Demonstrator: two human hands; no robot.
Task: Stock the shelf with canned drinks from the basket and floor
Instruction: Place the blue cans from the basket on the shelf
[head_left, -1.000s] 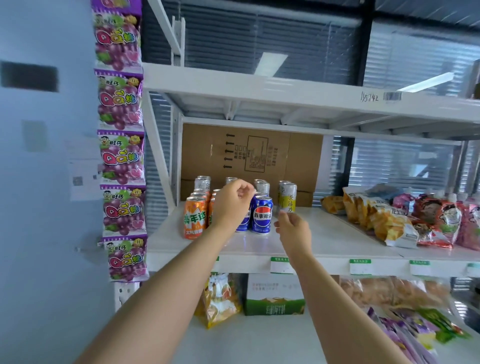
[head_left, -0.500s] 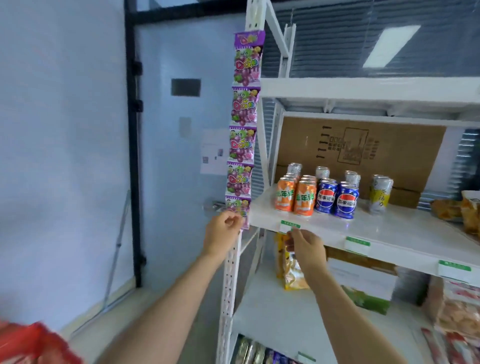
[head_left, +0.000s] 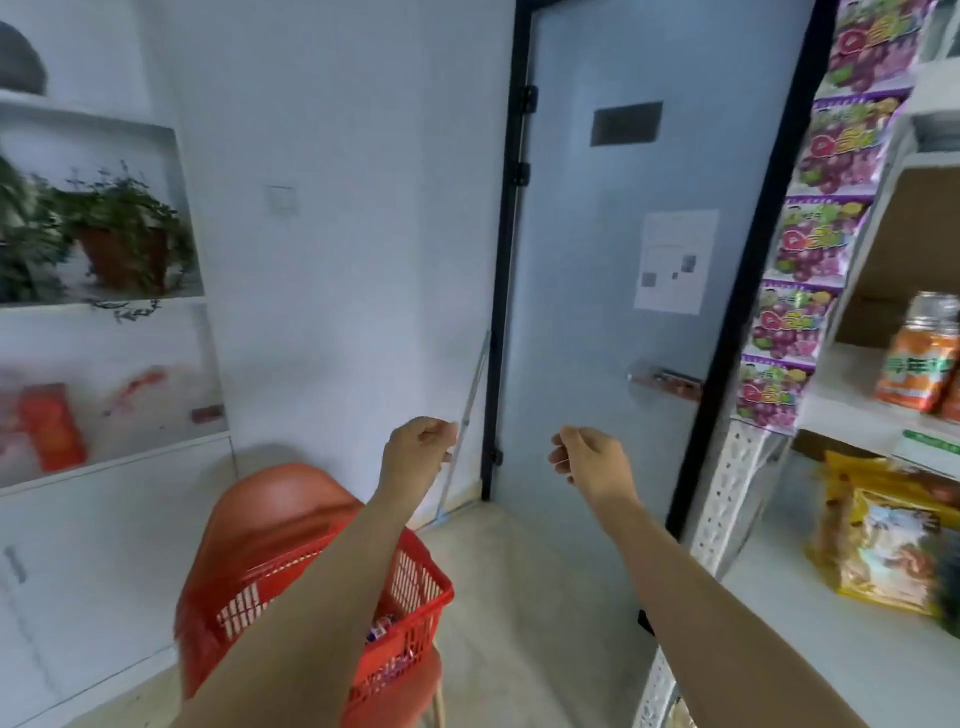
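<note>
Pale walls (head_left: 337, 260) and a grey door (head_left: 623, 260) are faced, with the shelf (head_left: 852, 421) at the far right, where an orange can (head_left: 917, 364) is stood near the front lip. Both arms are held out: the left hand (head_left: 418, 449) and the right hand (head_left: 589, 457) are loosely curled and nothing is held in either. The red basket (head_left: 421, 577) is set on an orange chair (head_left: 270, 499) below the left forearm; its contents are blurred and largely hidden, so cans cannot be told for certain. A fetch from the basket is judged to be in hand. The left hand should be lowered past the rim, and one can wrapped round its body rather than pinched by the top, so that it can be carried upright and set beside the orange can.
</note>
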